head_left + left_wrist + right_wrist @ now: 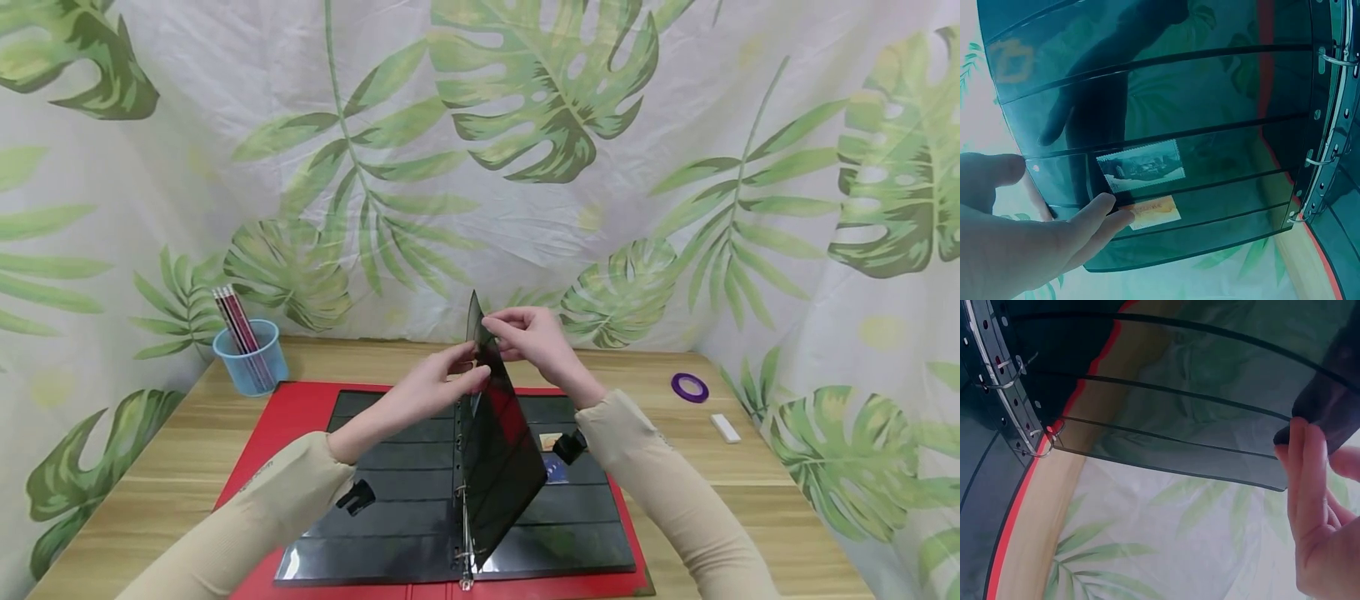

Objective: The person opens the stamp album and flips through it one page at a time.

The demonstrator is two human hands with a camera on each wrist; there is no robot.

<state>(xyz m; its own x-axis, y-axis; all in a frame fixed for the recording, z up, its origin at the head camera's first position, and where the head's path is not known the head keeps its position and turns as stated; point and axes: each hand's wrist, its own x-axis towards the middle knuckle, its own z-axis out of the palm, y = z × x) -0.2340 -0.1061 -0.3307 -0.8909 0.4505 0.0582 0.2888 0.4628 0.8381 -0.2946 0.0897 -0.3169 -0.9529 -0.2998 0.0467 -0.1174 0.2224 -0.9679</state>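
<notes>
A stamp album (258, 442) with a red cover lies spread on the wooden desk, one dark translucent page (502, 467) raised upright on its metal rings. My left hand (431, 387) touches this page near its outer edge, thumb apart from the fingers. In the left wrist view its fingertips rest beside an orange stamp (1157, 212), just under a grey-toned stamp (1141, 165). At the upper outer edge of the page is my right hand (532, 337). Its straight fingers (1307, 481) touch the page, and its thumb stays apart from them.
A blue cup (255, 367) of pencils stands at the back left. On the right lie a purple tape roll (690, 387) and a white eraser-like block (725, 428). More stamps (555, 468) show on the right-hand page. A leaf-print cloth hangs behind the desk.
</notes>
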